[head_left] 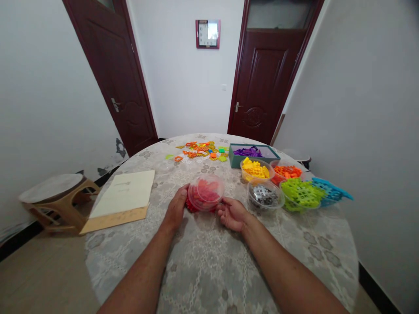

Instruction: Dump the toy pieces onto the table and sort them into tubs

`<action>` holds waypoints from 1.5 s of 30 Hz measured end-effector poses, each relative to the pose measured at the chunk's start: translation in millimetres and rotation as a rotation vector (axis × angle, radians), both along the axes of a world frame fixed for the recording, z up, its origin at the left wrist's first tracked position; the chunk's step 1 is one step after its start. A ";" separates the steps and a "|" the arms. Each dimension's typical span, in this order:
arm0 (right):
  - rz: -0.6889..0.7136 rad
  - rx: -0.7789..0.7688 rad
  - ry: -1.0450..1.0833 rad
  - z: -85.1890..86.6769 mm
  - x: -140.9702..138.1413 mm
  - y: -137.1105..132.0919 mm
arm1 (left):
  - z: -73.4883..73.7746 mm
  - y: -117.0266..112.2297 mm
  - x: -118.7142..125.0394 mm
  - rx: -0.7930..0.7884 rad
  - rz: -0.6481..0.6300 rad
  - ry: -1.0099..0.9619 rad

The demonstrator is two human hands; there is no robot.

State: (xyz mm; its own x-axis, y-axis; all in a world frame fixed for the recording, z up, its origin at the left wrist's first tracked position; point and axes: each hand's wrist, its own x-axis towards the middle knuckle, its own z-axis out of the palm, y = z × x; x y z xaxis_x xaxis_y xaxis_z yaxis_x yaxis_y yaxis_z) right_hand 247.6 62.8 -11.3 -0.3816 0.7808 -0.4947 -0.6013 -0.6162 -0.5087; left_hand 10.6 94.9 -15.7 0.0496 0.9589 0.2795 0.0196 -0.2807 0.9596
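Observation:
A clear plastic tub (206,192) of red toy pieces lies tipped toward me on the round table (203,261), with red pieces showing under its left side. My left hand (176,208) curls against the tub's left side and the red pieces there. My right hand (231,213) rests palm up at the tub's right, its fingertips touching the rim.
To the right stand tubs of yellow (255,169), orange (287,172), grey (264,195) and green pieces (301,194), a blue piece (330,189), and a teal box of purple pieces (250,153). Loose coloured pieces (203,151) lie at the back. A cardboard sheet (122,198) lies left. A wooden stool (55,196) stands beside the table.

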 end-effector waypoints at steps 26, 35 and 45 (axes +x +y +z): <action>-0.359 0.425 0.218 20.4 3.5 -21.5 | -3.4 -17.0 11.4 0.583 0.044 0.970; -0.502 0.542 -0.018 58.4 28.8 -45.6 | 19.5 -44.6 -5.2 0.587 -0.002 1.074; -0.534 0.717 -0.879 35.2 81.8 -193.5 | 15.9 -37.2 11.5 0.635 0.090 1.100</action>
State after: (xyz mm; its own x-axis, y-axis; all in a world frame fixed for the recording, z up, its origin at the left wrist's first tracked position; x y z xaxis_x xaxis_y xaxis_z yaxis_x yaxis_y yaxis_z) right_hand 329.4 -130.8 23.9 0.3082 0.9344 0.1785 0.0221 0.1805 -0.9833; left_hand 22.1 57.7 0.2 0.4881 0.6845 0.5414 0.7595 -0.6388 0.1229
